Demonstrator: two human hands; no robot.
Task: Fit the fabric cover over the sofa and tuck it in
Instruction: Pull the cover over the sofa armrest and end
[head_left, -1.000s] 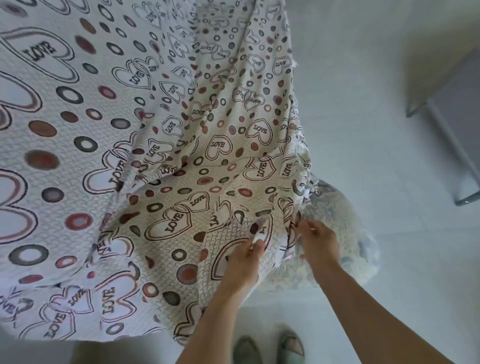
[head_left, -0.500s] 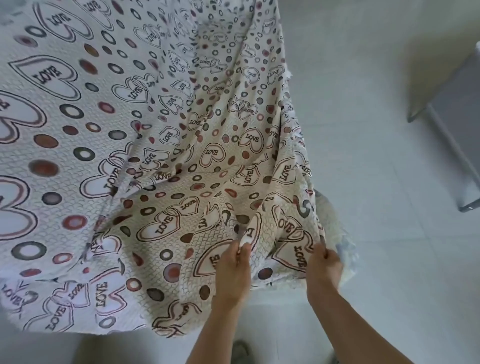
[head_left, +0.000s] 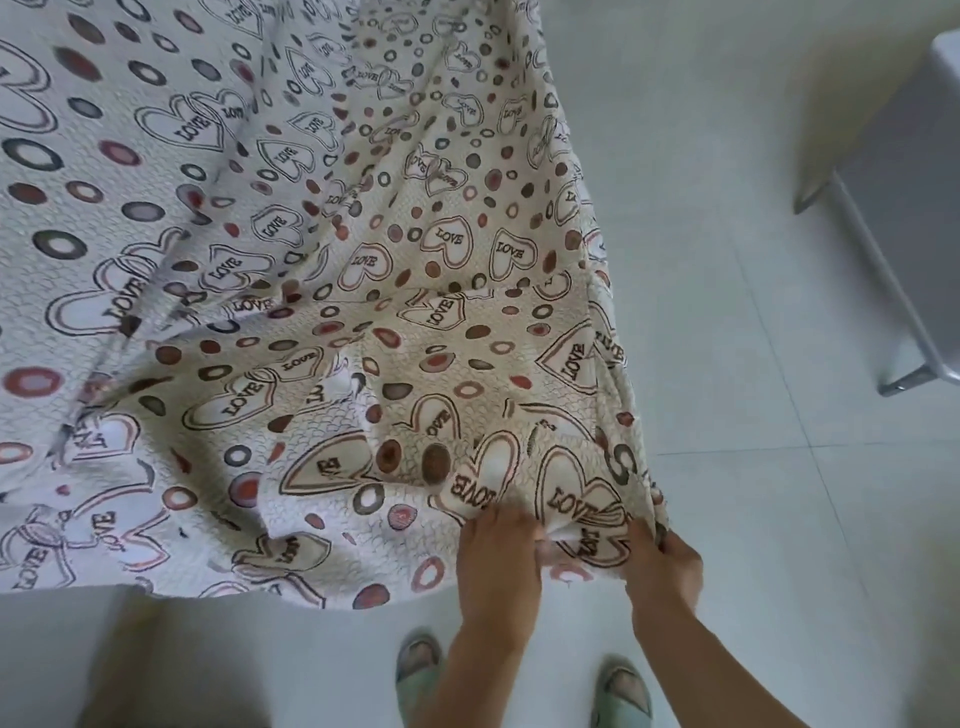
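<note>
Up front, the cover (head_left: 322, 291), cream with LOVE hearts and dots, spreads wide across the left, its near corner bunched. Left hand (head_left: 501, 564) and right hand (head_left: 662, 564) each pinch that corner's hem, close together. Below, green slippers (head_left: 418, 670) stand on the pale floor (head_left: 753, 519).

One patterned fabric cover (head_left: 322, 291), two bare hands (head_left: 501, 561) (head_left: 662, 566), two green slippers (head_left: 418, 667) (head_left: 623, 693) and one grey metal frame (head_left: 883, 291) are seen.
</note>
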